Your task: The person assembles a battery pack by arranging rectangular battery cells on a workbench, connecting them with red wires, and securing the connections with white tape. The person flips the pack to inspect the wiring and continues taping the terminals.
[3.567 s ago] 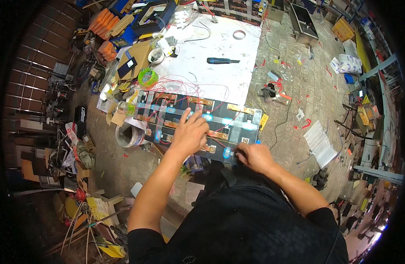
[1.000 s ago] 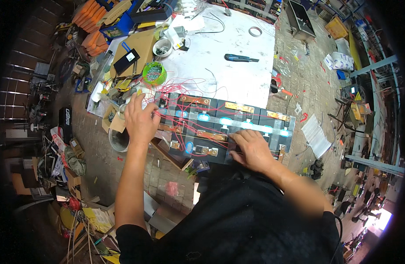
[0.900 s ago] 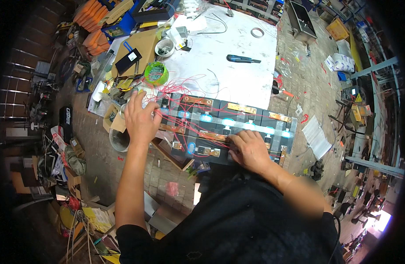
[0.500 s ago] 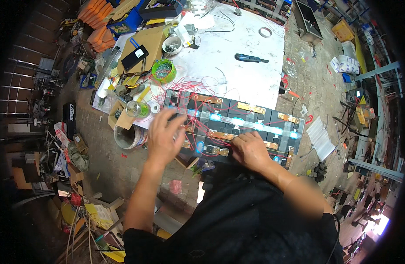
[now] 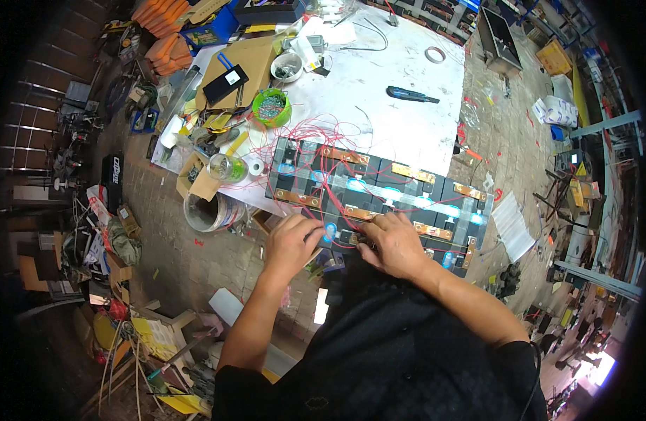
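Note:
A black battery pack [image 5: 379,168] lies at the table's near edge, with copper busbars [image 5: 345,156] and clear tape across its cells. Thin red wires [image 5: 316,133] loop in a tangle over its far left part and run down between the busbars. At the near left corner is my left hand [image 5: 293,242], its fingers curled together; what they pinch, if anything, is hidden. My right hand [image 5: 393,244] rests over the near edge beside a busbar, thumb and fingers bent inward. A red wire passes close to both hands, but its end is not visible.
On the white table [image 5: 400,59] lie a blue utility knife [image 5: 411,94] and a tape roll [image 5: 434,54]. A green tub [image 5: 272,107] of small parts, a white bowl [image 5: 286,67] and a clear jar [image 5: 227,168] stand left. A bucket [image 5: 205,212] sits below the table's left side.
My left hand has come down and right from above the pack's left end, its spread fingers now curled. My right hand remains near the front edge. The view has shifted slightly.

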A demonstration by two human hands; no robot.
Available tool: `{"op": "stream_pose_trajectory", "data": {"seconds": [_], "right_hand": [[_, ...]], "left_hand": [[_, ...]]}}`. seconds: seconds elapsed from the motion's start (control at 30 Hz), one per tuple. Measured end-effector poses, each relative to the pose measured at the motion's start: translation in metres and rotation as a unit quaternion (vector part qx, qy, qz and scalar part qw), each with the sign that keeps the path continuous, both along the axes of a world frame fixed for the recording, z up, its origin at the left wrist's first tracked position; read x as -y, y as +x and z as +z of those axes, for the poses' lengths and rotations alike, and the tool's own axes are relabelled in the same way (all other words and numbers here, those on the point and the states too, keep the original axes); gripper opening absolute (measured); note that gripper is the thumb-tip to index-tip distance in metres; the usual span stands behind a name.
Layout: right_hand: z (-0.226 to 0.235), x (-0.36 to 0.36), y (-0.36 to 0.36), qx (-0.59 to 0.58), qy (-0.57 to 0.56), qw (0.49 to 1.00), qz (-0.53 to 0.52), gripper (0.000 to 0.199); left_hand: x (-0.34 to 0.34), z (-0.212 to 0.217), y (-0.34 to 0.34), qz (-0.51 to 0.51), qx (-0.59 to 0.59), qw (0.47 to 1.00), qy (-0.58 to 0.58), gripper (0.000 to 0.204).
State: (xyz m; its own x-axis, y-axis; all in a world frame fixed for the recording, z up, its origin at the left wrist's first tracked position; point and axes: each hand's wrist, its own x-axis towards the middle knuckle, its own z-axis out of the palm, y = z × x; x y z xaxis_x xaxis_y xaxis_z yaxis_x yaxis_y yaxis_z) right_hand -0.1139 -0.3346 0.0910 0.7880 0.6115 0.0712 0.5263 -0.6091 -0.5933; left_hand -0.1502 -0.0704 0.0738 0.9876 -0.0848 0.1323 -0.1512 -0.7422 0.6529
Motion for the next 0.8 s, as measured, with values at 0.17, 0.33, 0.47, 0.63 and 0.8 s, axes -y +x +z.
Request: {"op": "stream_pose_trajectory", "data": {"seconds": [0.17,0.33,0.47,0.63,0.8], "right_hand": [[0.003,-0.009,0.001,0.002,0.003,1.0,0.016,0.036],[0.007,-0.016,0.002,-0.004,0.008,1.0,0.019,0.035],[-0.004,-0.022,0.003,0.007,0.021,1.0,0.013,0.033],[-0.011,-0.03,0.003,-0.001,0.037,0.999,0.011,0.031],[-0.01,-0.035,0.004,-0.018,0.029,0.999,0.02,0.035]], "left_hand": [[0.0,-0.006,0.02,0.021,-0.018,0.999,-0.042,0.014],[-0.008,0.008,0.029,0.121,-0.17,0.927,-0.312,0.014],[-0.028,-0.01,0.03,0.123,-0.177,0.937,-0.274,0.013],[-0.026,-0.022,0.027,0.149,-0.147,0.921,-0.327,0.012],[-0.022,-0.042,0.028,0.17,-0.119,0.912,-0.354,0.01]]}}
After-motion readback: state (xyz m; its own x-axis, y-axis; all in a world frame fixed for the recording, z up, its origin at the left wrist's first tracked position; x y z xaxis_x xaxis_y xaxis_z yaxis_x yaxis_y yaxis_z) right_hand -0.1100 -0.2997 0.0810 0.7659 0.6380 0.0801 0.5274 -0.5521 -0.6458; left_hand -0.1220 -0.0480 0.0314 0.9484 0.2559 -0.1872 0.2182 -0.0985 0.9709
